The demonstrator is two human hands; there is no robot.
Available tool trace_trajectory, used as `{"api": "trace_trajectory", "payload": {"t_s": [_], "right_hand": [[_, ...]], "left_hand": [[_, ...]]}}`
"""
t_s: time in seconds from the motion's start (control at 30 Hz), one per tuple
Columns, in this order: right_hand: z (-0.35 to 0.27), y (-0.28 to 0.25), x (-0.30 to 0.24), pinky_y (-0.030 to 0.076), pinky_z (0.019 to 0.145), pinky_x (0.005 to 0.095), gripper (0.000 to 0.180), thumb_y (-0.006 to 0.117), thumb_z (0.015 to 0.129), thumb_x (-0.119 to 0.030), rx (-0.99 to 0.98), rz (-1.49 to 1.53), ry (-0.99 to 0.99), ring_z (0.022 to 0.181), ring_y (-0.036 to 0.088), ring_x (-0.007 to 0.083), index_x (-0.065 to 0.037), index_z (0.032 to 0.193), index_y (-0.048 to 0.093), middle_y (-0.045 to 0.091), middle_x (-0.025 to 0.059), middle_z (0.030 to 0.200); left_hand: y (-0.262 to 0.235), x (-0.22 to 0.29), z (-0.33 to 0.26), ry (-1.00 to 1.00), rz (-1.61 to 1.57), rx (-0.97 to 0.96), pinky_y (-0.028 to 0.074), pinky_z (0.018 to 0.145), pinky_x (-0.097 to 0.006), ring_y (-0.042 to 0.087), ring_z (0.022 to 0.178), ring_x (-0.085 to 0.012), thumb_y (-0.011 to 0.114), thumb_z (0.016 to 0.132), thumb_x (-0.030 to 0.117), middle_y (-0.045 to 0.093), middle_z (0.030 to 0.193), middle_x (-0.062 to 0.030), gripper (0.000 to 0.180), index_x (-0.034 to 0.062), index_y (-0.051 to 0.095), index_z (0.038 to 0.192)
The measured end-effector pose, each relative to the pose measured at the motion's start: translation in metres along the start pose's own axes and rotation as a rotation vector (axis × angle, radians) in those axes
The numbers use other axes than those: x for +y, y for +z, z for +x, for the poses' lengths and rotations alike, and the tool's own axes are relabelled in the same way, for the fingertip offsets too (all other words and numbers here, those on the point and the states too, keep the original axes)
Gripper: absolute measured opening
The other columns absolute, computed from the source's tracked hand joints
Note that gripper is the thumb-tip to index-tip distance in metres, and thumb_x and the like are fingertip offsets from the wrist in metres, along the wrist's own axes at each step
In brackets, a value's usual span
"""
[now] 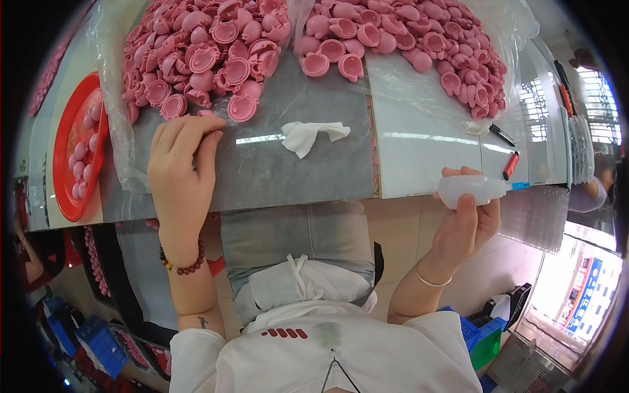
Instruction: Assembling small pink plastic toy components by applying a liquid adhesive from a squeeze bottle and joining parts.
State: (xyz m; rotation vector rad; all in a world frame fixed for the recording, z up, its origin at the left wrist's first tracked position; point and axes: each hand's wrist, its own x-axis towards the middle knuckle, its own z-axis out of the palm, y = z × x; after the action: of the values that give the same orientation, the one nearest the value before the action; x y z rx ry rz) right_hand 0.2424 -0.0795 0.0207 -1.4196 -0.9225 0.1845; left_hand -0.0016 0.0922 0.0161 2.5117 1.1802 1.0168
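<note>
Hands: left (180,167) touches pink cups (216,59) (piled), right (468,219) grips squeeze bottle (472,190)

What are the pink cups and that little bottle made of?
The pink cups look like soft rubber or plastic: matte, smooth, moulded alike. The little bottle in the right hand seems translucent plastic, milky and see-through, with a blue tip.

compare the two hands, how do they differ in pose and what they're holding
The left hand lies palm-down on the table, fingertips at a pink cup-shaped piece; the right hand is raised off the table edge, gripping a small translucent bottle. The left wrist wears a dark bead bracelet, the right a thin bangle. Both are bare.
</note>
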Motion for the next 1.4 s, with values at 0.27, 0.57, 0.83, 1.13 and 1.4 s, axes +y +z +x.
{"api": "trace_trajectory", "payload": {"t_s": [0.27, 0.57, 0.83, 1.13, 1.4], "right_hand": [[-0.006, -0.004, 0.005, 0.051, 0.051, 0.0263, 0.034, 0.053, 0.08, -0.02, -0.038, 0.092, 0.033, 0.076, 0.059, 0.0245, 0.01, 0.096, 0.049, 0.057, 0.0207, 0.085], [-0.004, -0.005, 0.004, 0.047, 0.052, 0.0265, 0.032, 0.052, 0.08, -0.023, -0.06, 0.098, 0.046, 0.064, 0.056, 0.0208, 0.007, 0.09, 0.049, 0.056, 0.0214, 0.083], [-0.003, -0.003, 0.0, 0.041, 0.047, 0.0244, 0.035, 0.051, 0.081, -0.027, -0.045, 0.236, 0.057, 0.06, 0.054, 0.0202, 0.006, 0.091, 0.048, 0.056, 0.0221, 0.083], [-0.034, 0.056, -0.035, 0.044, 0.056, 0.0268, 0.035, 0.052, 0.08, -0.028, -0.525, 0.682, 0.406, 0.069, 0.056, 0.0226, 0.003, 0.093, 0.045, 0.053, 0.0257, 0.096], [-0.042, 0.054, -0.032, 0.047, 0.074, 0.033, 0.033, 0.052, 0.081, -0.02, -0.621, 0.805, 0.53, 0.088, 0.056, 0.0253, 0.005, 0.101, 0.042, 0.055, 0.022, 0.097]], "left_hand": [[-0.005, 0.005, -0.001, -0.26, 0.0, 0.074, 0.042, 0.058, -0.025, 0.049, 0.072, -0.0149, 0.063, 0.072, 0.008, 0.051, 0.081, -0.0048, 0.032, 0.0085, 0.055, 0.103], [-0.019, -0.025, -0.012, -0.214, 0.305, 0.099, 0.043, 0.065, -0.025, 0.049, 0.078, -0.0184, 0.06, 0.076, 0.009, 0.054, 0.088, -0.007, 0.027, 0.0063, 0.056, 0.102], [-0.026, -0.018, -0.02, -0.296, -0.265, 0.438, 0.04, 0.07, -0.021, 0.051, 0.074, -0.0107, 0.053, 0.083, 0.011, 0.059, 0.098, -0.0068, 0.02, -0.0013, 0.054, 0.098], [0.013, 0.062, -0.065, -0.234, -1.537, -0.048, 0.044, 0.076, -0.033, 0.052, 0.09, -0.0238, 0.04, 0.082, -0.001, 0.05, 0.107, -0.0238, 0.018, -0.0044, 0.049, 0.098], [0.015, 0.082, -0.066, -0.296, -1.433, -0.19, 0.041, 0.083, -0.031, 0.049, 0.102, -0.0209, 0.043, 0.083, 0.001, 0.039, 0.124, -0.0219, 0.033, -0.0062, 0.042, 0.116]]}}
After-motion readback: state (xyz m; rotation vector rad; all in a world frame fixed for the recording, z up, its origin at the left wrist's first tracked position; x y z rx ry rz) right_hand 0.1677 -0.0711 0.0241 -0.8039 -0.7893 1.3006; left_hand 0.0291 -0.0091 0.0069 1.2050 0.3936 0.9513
